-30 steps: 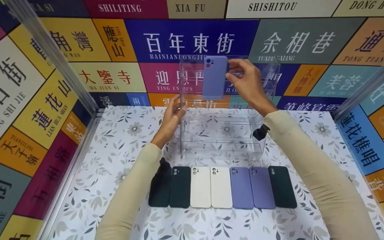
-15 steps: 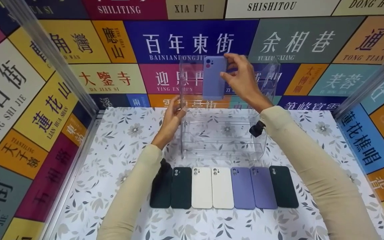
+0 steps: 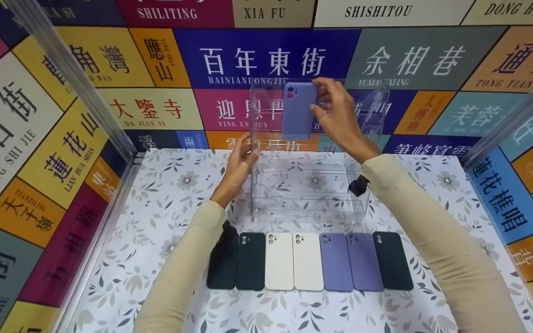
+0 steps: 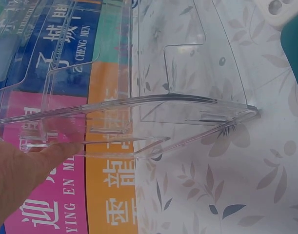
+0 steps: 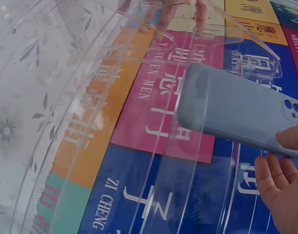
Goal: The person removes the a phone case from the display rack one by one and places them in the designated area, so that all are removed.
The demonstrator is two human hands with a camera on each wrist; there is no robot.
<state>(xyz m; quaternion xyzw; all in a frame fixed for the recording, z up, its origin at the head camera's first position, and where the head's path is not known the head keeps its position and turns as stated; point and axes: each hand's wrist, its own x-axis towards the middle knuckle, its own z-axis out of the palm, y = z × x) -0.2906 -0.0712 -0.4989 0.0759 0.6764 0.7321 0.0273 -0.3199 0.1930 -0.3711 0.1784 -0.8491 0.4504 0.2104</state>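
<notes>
A light purple phone case stands nearly upright in the upper part of a clear plastic display rack. My right hand pinches the case by its right edge, index finger by the upper corner and thumb lower down. In the right wrist view, the thumb overlaps the case near its camera holes, with the other fingers curled below. My left hand grips the rack's left side. From the left wrist, its thumb shows along the clear side panel, while the rest of that hand is mostly out of frame.
In front of the rack lies a row of phone cases: dark green cases at the left, white cases, purple cases, and one dark green case at the right. A sign-covered wall rises behind the floral tabletop.
My right hand, just off the case's right edge a second ago, has moved left onto it. The case's top now sits slightly lower. My left hand stays on the rack.
</notes>
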